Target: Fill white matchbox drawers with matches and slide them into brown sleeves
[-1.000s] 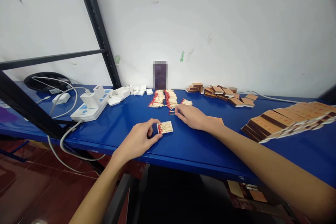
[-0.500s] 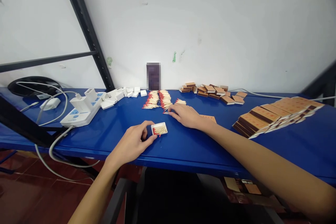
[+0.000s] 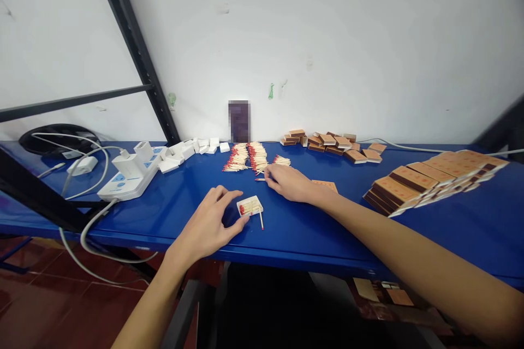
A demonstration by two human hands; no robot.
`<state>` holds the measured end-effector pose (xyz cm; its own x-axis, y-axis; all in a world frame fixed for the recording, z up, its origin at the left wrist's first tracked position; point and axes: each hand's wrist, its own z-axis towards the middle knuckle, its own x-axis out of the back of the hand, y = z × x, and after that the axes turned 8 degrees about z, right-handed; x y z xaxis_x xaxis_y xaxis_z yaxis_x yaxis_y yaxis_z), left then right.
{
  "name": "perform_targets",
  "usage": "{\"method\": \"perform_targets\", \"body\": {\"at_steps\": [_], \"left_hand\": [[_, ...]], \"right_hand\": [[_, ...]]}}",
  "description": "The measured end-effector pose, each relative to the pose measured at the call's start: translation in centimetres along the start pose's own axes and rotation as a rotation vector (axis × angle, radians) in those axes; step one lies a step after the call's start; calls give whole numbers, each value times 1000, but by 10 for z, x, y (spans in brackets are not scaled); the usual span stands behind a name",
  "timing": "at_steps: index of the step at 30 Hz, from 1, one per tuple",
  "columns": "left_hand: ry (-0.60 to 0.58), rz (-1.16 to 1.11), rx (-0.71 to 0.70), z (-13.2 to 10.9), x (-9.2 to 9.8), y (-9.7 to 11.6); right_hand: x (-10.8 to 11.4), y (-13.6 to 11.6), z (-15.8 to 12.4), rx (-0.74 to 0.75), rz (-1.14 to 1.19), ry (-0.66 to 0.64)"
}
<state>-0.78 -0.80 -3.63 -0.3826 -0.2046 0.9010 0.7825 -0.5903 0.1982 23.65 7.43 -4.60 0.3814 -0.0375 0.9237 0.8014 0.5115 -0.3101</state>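
My left hand (image 3: 213, 222) rests on the blue table (image 3: 286, 229) with thumb and forefinger pinching the left end of a small white matchbox tray (image 3: 250, 206) that holds red-tipped matches. One loose match (image 3: 261, 220) lies just right of the tray. My right hand (image 3: 289, 182) lies palm down farther back, fingertips closed on matches at the near edge of the match pile (image 3: 250, 156). A brown box sleeve (image 3: 326, 185) lies by my right wrist.
White empty trays (image 3: 196, 146) and a white power strip (image 3: 129, 173) with cables sit at the left. Brown matchbox sleeves (image 3: 335, 143) lie at the back, and a long stack of them (image 3: 434, 177) lies at the right. A black frame post (image 3: 131, 46) slants up on the left.
A single match now lies beside the tray. My left fingers have spread a little around the tray's end. My right hand stays at the pile's edge.
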Motion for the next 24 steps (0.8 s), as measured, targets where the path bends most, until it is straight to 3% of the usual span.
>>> {"method": "perform_targets", "body": {"at_steps": [5, 16, 20, 24], "left_hand": [[78, 104, -84, -1, 0, 18], [-40, 321, -37, -5, -17, 57], [-24, 317, -31, -4, -13, 56], [126, 278, 50, 3, -4, 38]], "right_hand": [[0, 0, 1, -10, -38, -27], [13, -15, -8, -31, -232, -133], [14, -15, -9, 8, -241, -131], [17, -21, -12, 91, -172, -63]]}}
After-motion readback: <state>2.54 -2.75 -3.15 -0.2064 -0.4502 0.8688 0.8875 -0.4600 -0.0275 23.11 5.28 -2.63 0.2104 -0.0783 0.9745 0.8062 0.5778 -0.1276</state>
